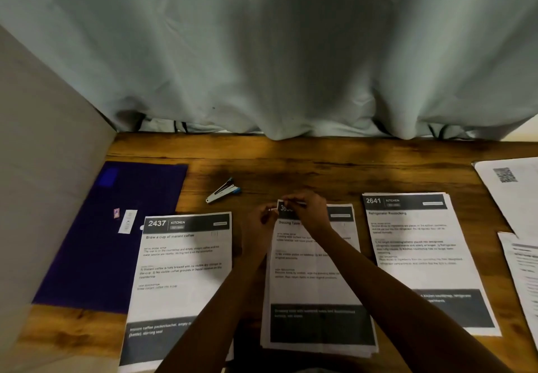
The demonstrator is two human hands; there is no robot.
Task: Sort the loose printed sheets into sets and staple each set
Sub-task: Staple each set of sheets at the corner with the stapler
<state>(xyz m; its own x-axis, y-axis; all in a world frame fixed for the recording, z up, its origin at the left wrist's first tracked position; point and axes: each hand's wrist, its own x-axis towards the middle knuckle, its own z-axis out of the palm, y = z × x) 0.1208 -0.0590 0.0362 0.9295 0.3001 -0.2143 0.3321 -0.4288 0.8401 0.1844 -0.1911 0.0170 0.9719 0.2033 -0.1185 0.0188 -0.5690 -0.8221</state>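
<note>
Fingers of the left hand [258, 224] and right hand [306, 210] pinch the top corner of the middle white printed-sheet stack [316, 285], likely lining it up; next, reach for the small blue-white stapler [223, 191] nearby.

Two slender forearms, bare as far as bottom frame edge. Left hand [257, 224] and right hand [308, 212] bare; finer detail blurred.
</note>
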